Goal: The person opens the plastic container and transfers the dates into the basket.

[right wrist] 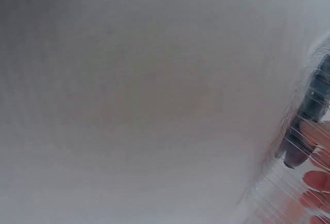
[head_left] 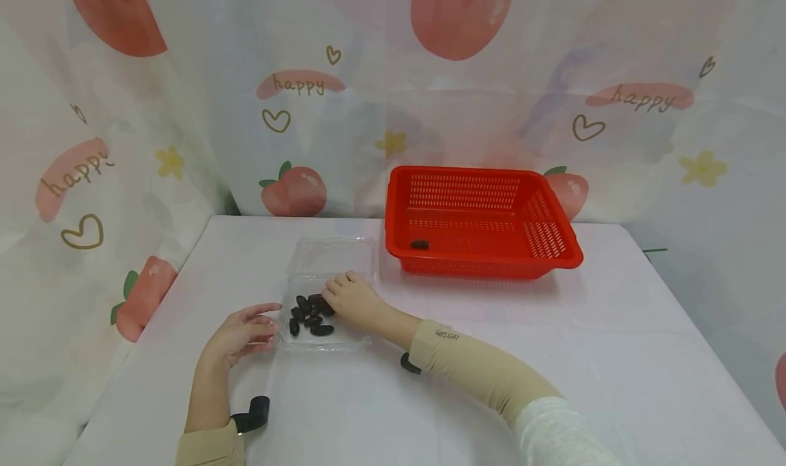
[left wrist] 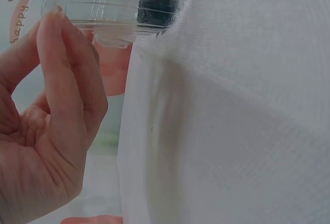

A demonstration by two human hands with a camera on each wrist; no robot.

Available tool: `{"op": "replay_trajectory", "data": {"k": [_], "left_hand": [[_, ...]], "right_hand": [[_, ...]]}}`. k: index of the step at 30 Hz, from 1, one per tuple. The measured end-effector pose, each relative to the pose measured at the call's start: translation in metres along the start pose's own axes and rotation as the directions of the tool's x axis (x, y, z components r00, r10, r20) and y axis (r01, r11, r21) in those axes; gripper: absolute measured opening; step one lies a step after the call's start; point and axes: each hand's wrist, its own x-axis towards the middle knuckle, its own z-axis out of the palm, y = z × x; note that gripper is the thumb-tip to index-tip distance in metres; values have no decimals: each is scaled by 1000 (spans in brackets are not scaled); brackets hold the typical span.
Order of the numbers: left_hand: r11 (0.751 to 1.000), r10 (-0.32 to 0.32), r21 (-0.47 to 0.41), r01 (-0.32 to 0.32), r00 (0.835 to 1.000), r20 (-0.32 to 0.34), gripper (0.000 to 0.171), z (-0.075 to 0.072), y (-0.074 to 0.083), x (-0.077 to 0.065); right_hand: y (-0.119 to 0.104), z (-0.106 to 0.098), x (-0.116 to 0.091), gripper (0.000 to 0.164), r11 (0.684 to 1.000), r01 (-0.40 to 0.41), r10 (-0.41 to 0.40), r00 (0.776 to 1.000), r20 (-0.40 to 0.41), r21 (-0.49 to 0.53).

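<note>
A clear plastic box (head_left: 353, 343) lies on the table with its hinged lid (head_left: 331, 258) folded back. Several dark, oval, date-like fruits (head_left: 322, 330) are gathered inside it. My left hand (head_left: 242, 333) is at the box's left side, fingers extended; in the left wrist view its fingertips (left wrist: 53, 14) touch the ribbed corner. My right hand (head_left: 356, 306) reaches into the box from the right, fingertips down among the fruits. Through the box wall, the right wrist view shows fingers (right wrist: 317, 182) against a dark fruit (right wrist: 296, 152). Whether they pinch it I cannot tell.
A red perforated basket (head_left: 485, 268) stands at the back of the table, right of the box, with one dark fruit (head_left: 420, 244) in it. Behind the white-covered table (head_left: 491, 329) hangs a printed cloth (head_left: 368, 111). Black wrist-worn pieces (head_left: 253, 415) sit below both hands.
</note>
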Motion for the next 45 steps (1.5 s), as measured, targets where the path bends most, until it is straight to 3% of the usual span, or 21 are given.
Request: {"op": "replay_trajectory", "data": {"k": [19, 33, 45], "left_hand": [[1000, 6, -10, -6, 1000, 14, 52, -1, -2, 1], [1000, -1, -14, 1, 1000, -2, 51, -1, -2, 2], [1000, -2, -7, 2, 1000, -1, 53, 1, 1, 0]], "right_hand": [[1, -6, -3, 14, 999, -12, 12, 1000, -4, -32], [2, -4, -3, 20, 1000, 10, -10, 1000, -21, -11], [21, -18, -8, 22, 998, 28, -16, 981, -191, 62]]}}
